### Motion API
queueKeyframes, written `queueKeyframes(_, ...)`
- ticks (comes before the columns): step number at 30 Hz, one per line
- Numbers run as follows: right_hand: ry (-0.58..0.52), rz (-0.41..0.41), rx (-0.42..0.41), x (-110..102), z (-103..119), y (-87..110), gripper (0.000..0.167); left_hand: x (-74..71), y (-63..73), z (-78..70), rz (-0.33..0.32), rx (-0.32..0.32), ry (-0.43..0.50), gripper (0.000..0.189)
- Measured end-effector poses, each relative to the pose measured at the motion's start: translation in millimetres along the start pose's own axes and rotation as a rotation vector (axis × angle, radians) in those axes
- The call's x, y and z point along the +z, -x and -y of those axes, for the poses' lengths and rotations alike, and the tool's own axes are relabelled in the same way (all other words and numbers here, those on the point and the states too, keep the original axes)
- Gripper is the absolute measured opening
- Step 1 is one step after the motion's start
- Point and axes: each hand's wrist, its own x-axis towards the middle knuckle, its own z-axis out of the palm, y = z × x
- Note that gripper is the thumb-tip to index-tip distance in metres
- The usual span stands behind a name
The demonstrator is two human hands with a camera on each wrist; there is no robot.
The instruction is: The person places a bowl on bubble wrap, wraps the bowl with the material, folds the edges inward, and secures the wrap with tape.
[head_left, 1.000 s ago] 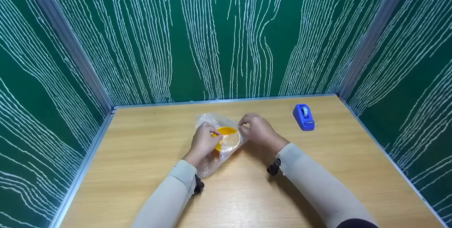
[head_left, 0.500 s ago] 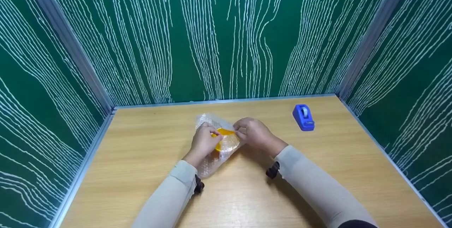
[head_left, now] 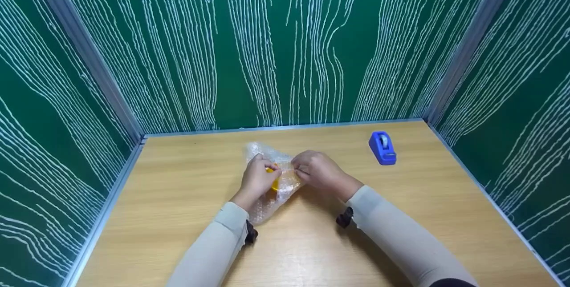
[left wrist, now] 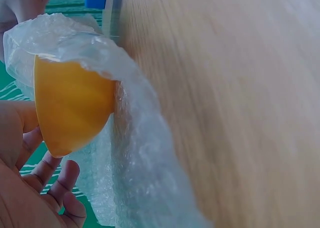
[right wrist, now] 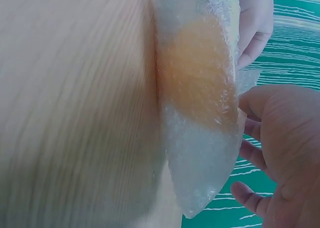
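The thumb and forefinger of the left hand (head_left: 258, 175) pinch the rim of a yellow bowl (left wrist: 72, 103), while its other fingers curl loosely beside the bowl's outer wall. The thumb and forefinger of the right hand (head_left: 320, 169) pinch the edge of a sheet of bubble wrap (head_left: 264, 210), with the remaining fingers held apart from one another. The bowl sits upright on the wrap near the middle of the wooden table (head_left: 187, 180); its right side and part of its top are covered, and its left side is bare. Both arms wear pale sleeves (head_left: 396, 224). Well apart, toward the far right of the table, stands a blue tape dispenser (head_left: 382, 147). Green walls (head_left: 236, 78) with wavy white lines rise behind and on both sides.
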Motion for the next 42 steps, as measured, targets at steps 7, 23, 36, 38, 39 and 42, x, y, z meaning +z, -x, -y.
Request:
queueKeyframes(7, 0.028, 0.019, -0.021, 1, 0, 5.6, 0.021, 0.6, 0.6, 0.3, -0.002, -0.004, -0.010, 0.007)
queueKeyframes(23, 0.139, 0.147, -0.132, -5, 3, 14.6, 0.044, 0.9, -0.7, 0.3, 0.018, -0.032, 0.000, 0.005)
queueKeyframes(36, 0.169, 0.173, -0.253, -7, 2, 15.9, 0.046, 0.0, -1.2, -0.6, 0.018, -0.045, 0.035, 0.004)
queueKeyframes(38, 0.164, 0.183, -0.236, -7, 2, 16.1, 0.047, -1.2, -2.1, -0.2, 0.019, -0.046, 0.033, 0.005)
queueKeyframes(39, 0.161, 0.186, -0.232, -7, 3, 16.2, 0.048, -2.3, -2.4, 0.3, 0.019, -0.045, 0.031, 0.005)
queueKeyframes(42, 0.157, 0.191, -0.223, -8, 3, 16.3, 0.047, -7.5, -4.2, 2.2, 0.010, -0.037, 0.036, 0.008)
